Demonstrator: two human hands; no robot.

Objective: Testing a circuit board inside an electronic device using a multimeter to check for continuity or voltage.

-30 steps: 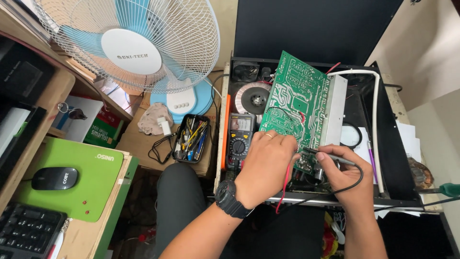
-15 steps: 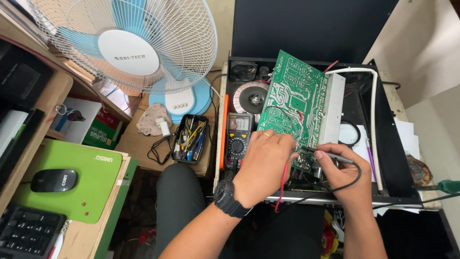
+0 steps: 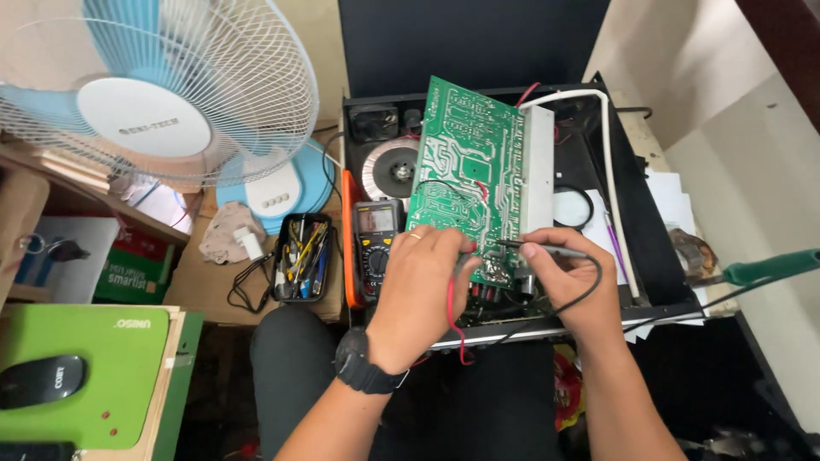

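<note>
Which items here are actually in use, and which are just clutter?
In use:
left hand with the red-lead probe
right hand holding the black probe
green board
multimeter
black chassis

Lying about:
fan
tool tray
mouse on green pad
rag
green-handled tool

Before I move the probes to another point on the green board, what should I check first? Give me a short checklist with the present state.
1. Right hand grips black probe: ok.
2. Left hand holds the red-lead probe: ok, though its tip is hidden.
3. Circuit board sits steady, tilted in the black chassis: cannot tell.
4. Multimeter display in view: ok; reading too small.
5. Leads clear of the board's parts: cannot tell.
</note>
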